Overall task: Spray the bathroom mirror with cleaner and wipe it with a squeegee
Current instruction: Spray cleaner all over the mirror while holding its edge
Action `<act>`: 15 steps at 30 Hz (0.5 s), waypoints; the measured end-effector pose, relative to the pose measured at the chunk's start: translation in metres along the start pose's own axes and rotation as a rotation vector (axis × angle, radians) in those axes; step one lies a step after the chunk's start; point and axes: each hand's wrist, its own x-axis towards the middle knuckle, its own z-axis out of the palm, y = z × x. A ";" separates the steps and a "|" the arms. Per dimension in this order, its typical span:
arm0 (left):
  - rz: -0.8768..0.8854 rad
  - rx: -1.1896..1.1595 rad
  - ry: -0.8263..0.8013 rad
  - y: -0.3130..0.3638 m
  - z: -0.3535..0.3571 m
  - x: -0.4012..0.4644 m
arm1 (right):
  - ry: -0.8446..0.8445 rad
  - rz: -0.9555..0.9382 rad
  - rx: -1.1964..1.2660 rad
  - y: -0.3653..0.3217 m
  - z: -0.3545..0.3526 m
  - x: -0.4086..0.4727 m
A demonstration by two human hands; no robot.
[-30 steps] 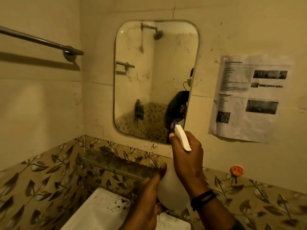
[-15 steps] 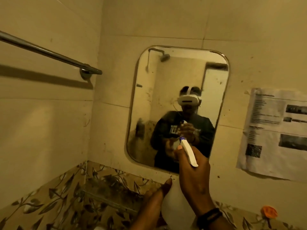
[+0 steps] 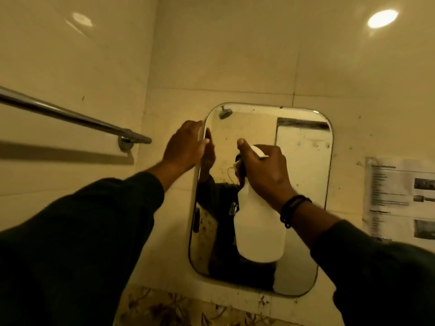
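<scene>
Beige tiled wall (image 3: 235,67) with a speckled, rounded mirror (image 3: 303,184) at centre. The left hand (image 3: 186,144) curls round its edge at 10 o'clock. The right hand (image 3: 263,170) grips a white spray bottle (image 3: 259,227) before the glass. Towel rail (image 3: 70,116) at 9 o'clock, paper notice (image 3: 400,198) at 3.

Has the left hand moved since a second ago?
Yes. The left hand rose from below the mirror to its upper left edge.

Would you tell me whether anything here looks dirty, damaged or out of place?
The mirror is speckled with dark spots and smudges, mostly on its right half, and dark grime dots the wall below its lower right corner.
</scene>
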 end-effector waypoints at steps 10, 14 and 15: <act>0.066 0.250 -0.387 -0.020 0.008 0.042 | 0.051 0.104 0.084 -0.017 0.002 0.082; 0.071 0.302 -0.402 -0.021 0.012 0.040 | 0.089 0.167 0.130 -0.007 0.007 0.085; 0.069 0.321 -0.409 -0.021 0.013 0.039 | 0.099 0.172 0.121 -0.005 0.009 0.085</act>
